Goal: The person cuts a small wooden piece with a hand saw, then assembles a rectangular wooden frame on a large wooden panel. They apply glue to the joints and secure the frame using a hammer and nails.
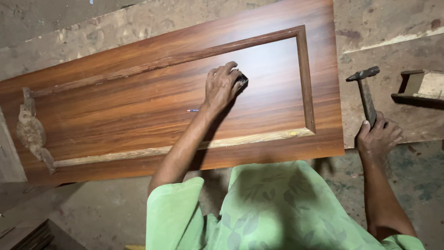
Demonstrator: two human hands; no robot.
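Far left, head view: a carved ornament (pixel 30 132) lies at the end of the door panel (pixel 138 106), across the moulding frame (pixel 305 78); I cannot tell whether it is fixed. Risk: any knock that jolts the panel could shift it if loose.

The panel lies flat on a rough desk (pixel 384 51), its near long edge toward me and apparently past the desk edge. Judgement: weight pressed on that edge could tip or slide the panel.

A small blue and red pen (pixel 192 110) lies on the veneer just beside the wrist. A sweep of the forearm could roll it off or drag it across the finish.

The left hand (pixel 222 85) rests inside the frame, fingers curled on a small dark object (pixel 241 79); its kind is too small to tell. If it rubs hard, the glossy veneer could scratch.

The right hand (pixel 379 136) is off the panel, on the desk, closed round the handle of a hammer (pixel 366 92) whose head points away from me. Judgement: a misplaced blow would dent the veneer or catch the left fingers.

Far right, a wooden block (pixel 421 88) lies well apart.
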